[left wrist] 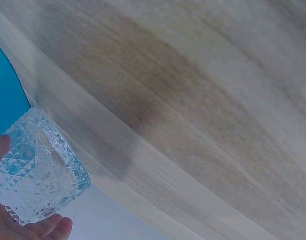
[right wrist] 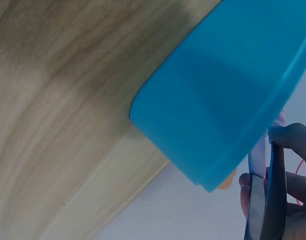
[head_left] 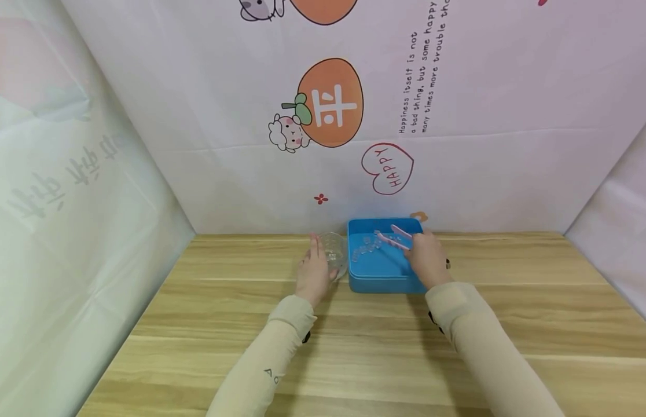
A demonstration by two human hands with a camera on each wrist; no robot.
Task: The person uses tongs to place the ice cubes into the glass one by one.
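My left hand [head_left: 314, 271] holds a clear glass cup [head_left: 335, 248] at its left side. The left wrist view shows the cup's diamond-cut wall [left wrist: 40, 167] between thumb and fingers. Just right of the cup stands an open blue plastic box [head_left: 388, 284], with several small clear cubes [head_left: 366, 248] scattered on its floor. Over the right part of the box, my right hand [head_left: 428, 259] grips pink tongs [head_left: 395, 242], whose two arms stand apart and reach in toward the cubes. From the right wrist, the tongs' handles [right wrist: 275, 195] show between thumb and fingers, beside the box's outer wall [right wrist: 208, 100].
Box and cup stand near the back edge of a wooden table [head_left: 354, 359]. Directly behind rises a white cloth backdrop [head_left: 239, 179] with printed cartoons and writing. More white cloth hangs at the left [head_left: 94, 243] and right sides.
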